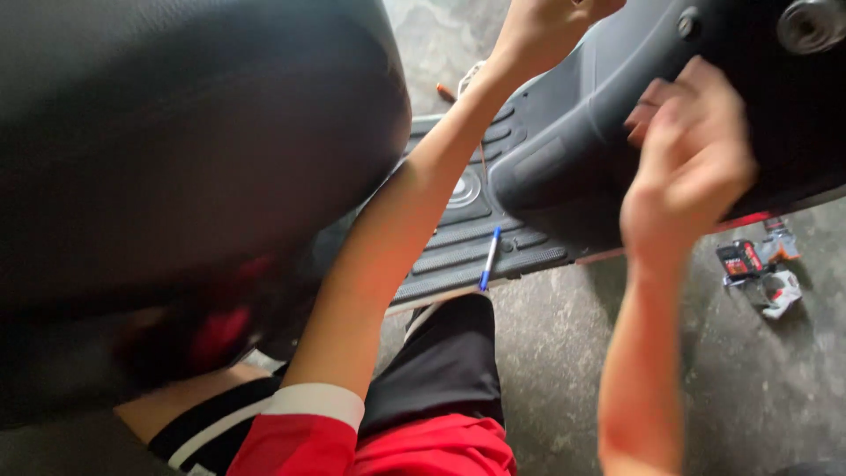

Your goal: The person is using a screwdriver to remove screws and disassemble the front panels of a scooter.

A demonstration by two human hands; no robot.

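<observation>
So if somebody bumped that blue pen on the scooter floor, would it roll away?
Probably not far. The blue pen is thin and round, so it could roll, but it lies across the ribbed floor mat, whose grooves would likely catch it. It looks light and stiff, easy to pick up.

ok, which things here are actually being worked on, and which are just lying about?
In hand:
- left hand and right hand, both up on the scooter's dark front panel

Lying about:
- blue pen on the ribbed footboard
- small red and black packets on the concrete floor
- black seat
</observation>
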